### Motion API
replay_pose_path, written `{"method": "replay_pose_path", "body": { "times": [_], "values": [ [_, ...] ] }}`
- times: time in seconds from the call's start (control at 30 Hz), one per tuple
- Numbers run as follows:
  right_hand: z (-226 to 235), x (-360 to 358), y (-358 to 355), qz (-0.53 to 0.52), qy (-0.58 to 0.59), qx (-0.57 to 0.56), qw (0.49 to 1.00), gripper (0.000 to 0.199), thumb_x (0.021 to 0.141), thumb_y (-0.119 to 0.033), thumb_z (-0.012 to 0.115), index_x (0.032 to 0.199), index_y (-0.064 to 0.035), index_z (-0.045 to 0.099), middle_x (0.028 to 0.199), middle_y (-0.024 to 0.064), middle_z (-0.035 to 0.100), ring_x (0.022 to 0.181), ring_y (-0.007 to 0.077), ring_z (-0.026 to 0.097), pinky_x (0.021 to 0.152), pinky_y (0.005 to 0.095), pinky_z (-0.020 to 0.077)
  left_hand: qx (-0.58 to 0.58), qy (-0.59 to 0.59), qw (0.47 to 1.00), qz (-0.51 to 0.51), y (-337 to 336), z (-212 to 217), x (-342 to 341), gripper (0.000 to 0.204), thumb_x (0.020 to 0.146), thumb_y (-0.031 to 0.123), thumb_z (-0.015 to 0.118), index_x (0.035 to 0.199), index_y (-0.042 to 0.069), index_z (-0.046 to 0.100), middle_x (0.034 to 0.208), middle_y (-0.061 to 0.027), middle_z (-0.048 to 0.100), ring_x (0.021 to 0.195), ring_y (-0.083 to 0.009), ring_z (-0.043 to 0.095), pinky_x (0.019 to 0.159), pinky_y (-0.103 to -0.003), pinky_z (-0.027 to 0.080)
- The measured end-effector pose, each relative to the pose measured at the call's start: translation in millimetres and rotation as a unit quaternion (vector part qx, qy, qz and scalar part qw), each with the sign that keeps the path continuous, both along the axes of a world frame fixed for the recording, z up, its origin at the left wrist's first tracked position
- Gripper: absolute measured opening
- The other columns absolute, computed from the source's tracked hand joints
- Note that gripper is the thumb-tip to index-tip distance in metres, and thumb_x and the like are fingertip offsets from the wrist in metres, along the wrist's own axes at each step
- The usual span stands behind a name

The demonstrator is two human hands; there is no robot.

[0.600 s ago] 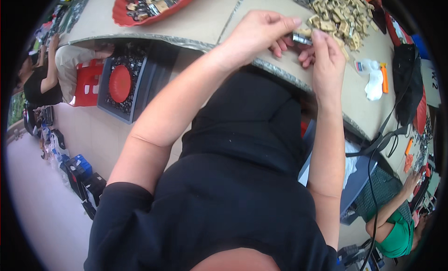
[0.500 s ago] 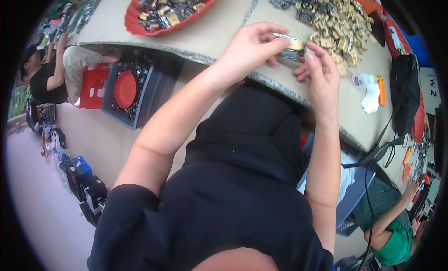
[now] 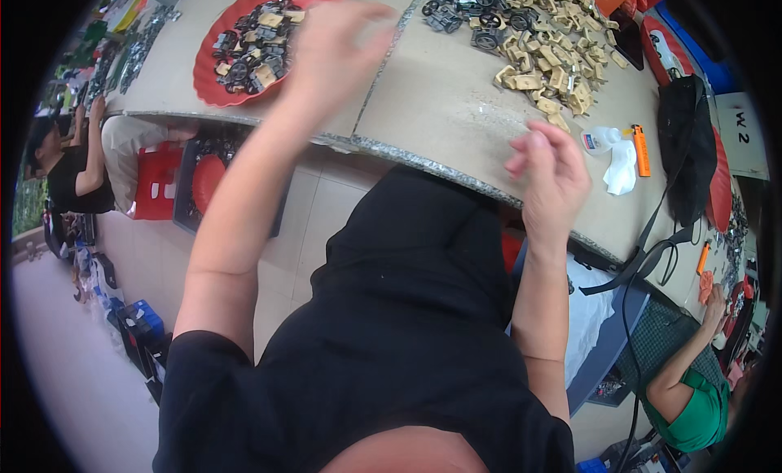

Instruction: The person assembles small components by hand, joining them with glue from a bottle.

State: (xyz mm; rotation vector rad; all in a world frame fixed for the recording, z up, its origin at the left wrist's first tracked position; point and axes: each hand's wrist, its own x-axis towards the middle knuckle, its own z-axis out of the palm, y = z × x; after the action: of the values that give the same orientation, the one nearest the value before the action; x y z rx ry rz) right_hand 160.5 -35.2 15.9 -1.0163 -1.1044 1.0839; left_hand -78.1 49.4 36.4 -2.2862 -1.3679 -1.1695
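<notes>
My left hand [image 3: 330, 62], smeared by motion, hovers at the right rim of a red scalloped plate [image 3: 210, 81]. Its thumb and fingers stand apart with nothing seen between them. Small assembled pieces [image 3: 259, 45], tan and grey-black with wheels, lie heaped in the plate. Above the table's front edge, my right hand [image 3: 550, 180] is loosely open, fingers half curled, and no object shows in it. Beyond it spreads a pile of small tan plastic parts [image 3: 554, 66]. Dark wheeled parts [image 3: 489, 21] lie against that pile's left side.
Right of my right hand are a small clear bottle [image 3: 599, 139], a white tissue [image 3: 621, 168] and an orange-handled tool [image 3: 642, 151]. A black bag [image 3: 688, 155] with hanging straps lies farther right. Co-workers sit at the far left and lower right. A grey bin [image 3: 603, 343] stands under the table.
My hands held a small tan and shiny grey piece together; now they are apart. The left hand has swung left to the plate and no longer shows the piece. The right stays near its place.
</notes>
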Motion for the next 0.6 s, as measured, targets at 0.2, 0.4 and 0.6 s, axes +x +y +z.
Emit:
{"method": "replay_pose_path", "body": {
  "times": [0.2, 0.4, 0.6],
  "values": [
    [-8, 75, -8, -0.198, -0.018, 0.048, 0.979, 0.013, 0.082, -0.004, 0.051, 0.093, 0.0034, 0.052, 0.070, 0.0049, 0.054, 0.056, 0.0065, 0.049, 0.053, 0.0166, 0.0405, -0.169, -0.073, 0.969, -0.162, 4, -24, 102, 0.021, 0.068, 0.011, 0.064, 0.088, 0.007, 0.058, 0.082, -0.0070, 0.056, 0.080, -0.0215, 0.054, 0.070, -0.032, 0.043],
    [-16, 93, 4, -0.265, -0.112, 0.042, 0.957, 0.034, 0.075, 0.001, 0.060, 0.104, 0.0028, 0.043, 0.097, 0.0127, 0.051, 0.084, 0.0141, 0.052, 0.074, 0.0231, 0.0426, -0.172, -0.016, 0.978, -0.121, 12, -27, 122, 0.030, 0.065, 0.019, 0.068, 0.091, 0.008, 0.057, 0.085, -0.0068, 0.053, 0.087, -0.0230, 0.049, 0.075, -0.033, 0.041],
    [-15, 78, 21, -0.209, -0.276, 0.016, 0.938, 0.043, 0.073, -0.007, 0.064, 0.107, 0.0033, 0.040, 0.107, 0.0161, 0.049, 0.098, 0.0222, 0.050, 0.085, 0.0320, 0.0387, -0.133, 0.042, 0.978, -0.158, 20, -28, 136, 0.030, 0.066, 0.019, 0.067, 0.092, 0.008, 0.058, 0.085, -0.0060, 0.054, 0.086, -0.0242, 0.049, 0.076, -0.034, 0.041]
  ]
}}
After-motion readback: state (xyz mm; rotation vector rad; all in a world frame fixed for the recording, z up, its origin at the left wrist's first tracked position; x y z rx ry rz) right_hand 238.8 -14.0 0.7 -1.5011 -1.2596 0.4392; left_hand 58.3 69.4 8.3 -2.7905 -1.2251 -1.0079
